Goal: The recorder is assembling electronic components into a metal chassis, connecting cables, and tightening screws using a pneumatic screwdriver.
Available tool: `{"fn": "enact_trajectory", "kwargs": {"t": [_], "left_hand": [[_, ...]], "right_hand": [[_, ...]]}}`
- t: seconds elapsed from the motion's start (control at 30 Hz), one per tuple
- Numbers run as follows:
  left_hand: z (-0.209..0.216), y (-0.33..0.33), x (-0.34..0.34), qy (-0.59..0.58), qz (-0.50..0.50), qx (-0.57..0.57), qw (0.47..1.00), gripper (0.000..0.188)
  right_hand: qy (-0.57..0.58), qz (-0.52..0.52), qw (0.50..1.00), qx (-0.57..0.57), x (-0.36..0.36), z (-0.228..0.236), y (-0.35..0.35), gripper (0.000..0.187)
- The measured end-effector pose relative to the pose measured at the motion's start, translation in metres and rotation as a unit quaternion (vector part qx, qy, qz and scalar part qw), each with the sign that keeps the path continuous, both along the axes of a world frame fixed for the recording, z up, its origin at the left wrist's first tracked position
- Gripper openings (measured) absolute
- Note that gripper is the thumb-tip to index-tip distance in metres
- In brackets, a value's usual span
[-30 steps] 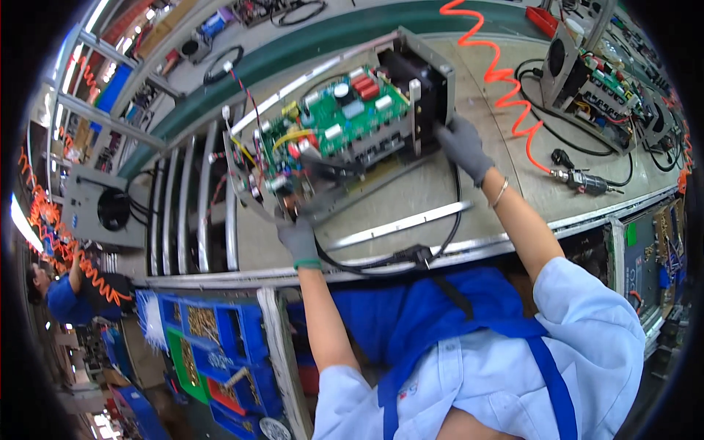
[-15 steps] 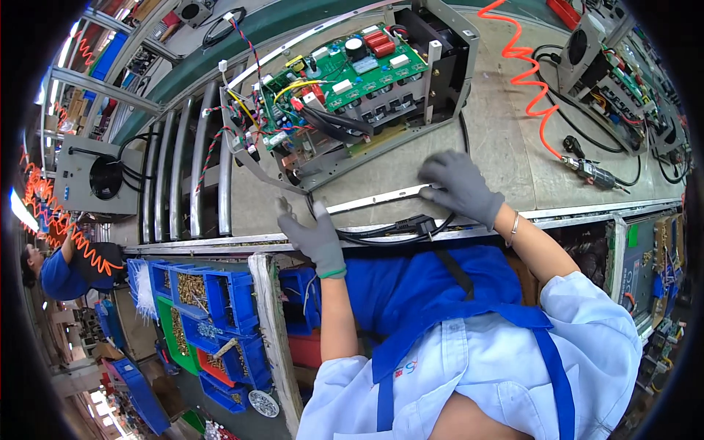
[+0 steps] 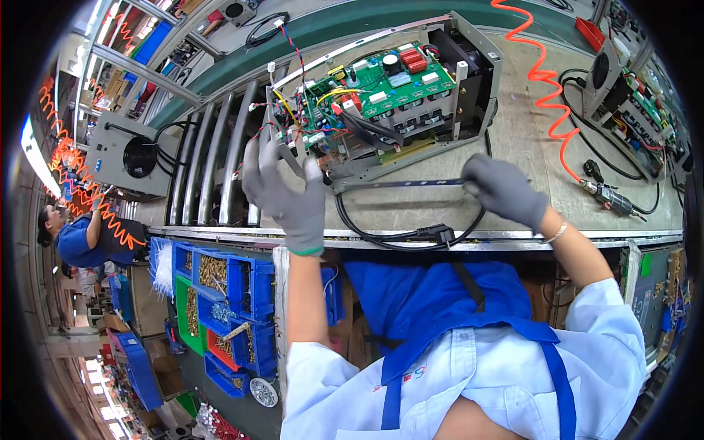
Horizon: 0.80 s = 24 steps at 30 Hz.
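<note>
My gloved right hand (image 3: 504, 192) is closed on one end of a long, thin metal strip (image 3: 422, 182) with slots along it. The strip's other end points left, beside the lower edge of an open metal chassis (image 3: 440, 150) that carries a green circuit board (image 3: 407, 92). In front of the chassis's left end, my gloved left hand (image 3: 290, 202) is raised with its fingers spread and nothing visible in it. Loose wires with white connectors hang by its fingertips. A black power cord with a plug (image 3: 438, 235) lies along the bench's near edge.
Metal rollers (image 3: 209, 165) adjoin the bench on the left, with a grey unit (image 3: 121, 158) beyond. An electric screwdriver (image 3: 614, 199) on a coiled orange hose and another open chassis (image 3: 634, 110) are at right. Blue screw bins (image 3: 249, 293) stand below left. A co-worker (image 3: 84, 235) is far left.
My left hand has risen toward the chassis's left end. My right hand still holds the strip, which now shows a darker side and lies nearer the chassis. The whole view has shifted slightly.
</note>
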State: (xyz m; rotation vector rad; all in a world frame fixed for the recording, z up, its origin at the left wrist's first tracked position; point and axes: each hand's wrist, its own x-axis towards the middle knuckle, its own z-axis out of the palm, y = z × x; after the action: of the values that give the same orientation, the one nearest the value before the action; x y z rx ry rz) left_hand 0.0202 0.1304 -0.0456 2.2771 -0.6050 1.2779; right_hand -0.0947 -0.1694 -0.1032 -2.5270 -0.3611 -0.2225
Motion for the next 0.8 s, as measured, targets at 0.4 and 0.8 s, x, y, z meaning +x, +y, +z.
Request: {"fn": "enact_trajectory", "kwargs": {"t": [0.4,0.8], "left_hand": [[0.028,-0.012,0.035,-0.096,-0.105,0.225,0.964,0.013],[0.09,0.041,0.105,0.385,-0.087,-0.043,0.918,0.022]], "right_hand": [[0.218,-0.001,0.936,0.277,-0.023,0.083,-0.028,0.021],[0.127,0.038,0.961,0.242,0.021,0.121,-0.013,0.019]]}}
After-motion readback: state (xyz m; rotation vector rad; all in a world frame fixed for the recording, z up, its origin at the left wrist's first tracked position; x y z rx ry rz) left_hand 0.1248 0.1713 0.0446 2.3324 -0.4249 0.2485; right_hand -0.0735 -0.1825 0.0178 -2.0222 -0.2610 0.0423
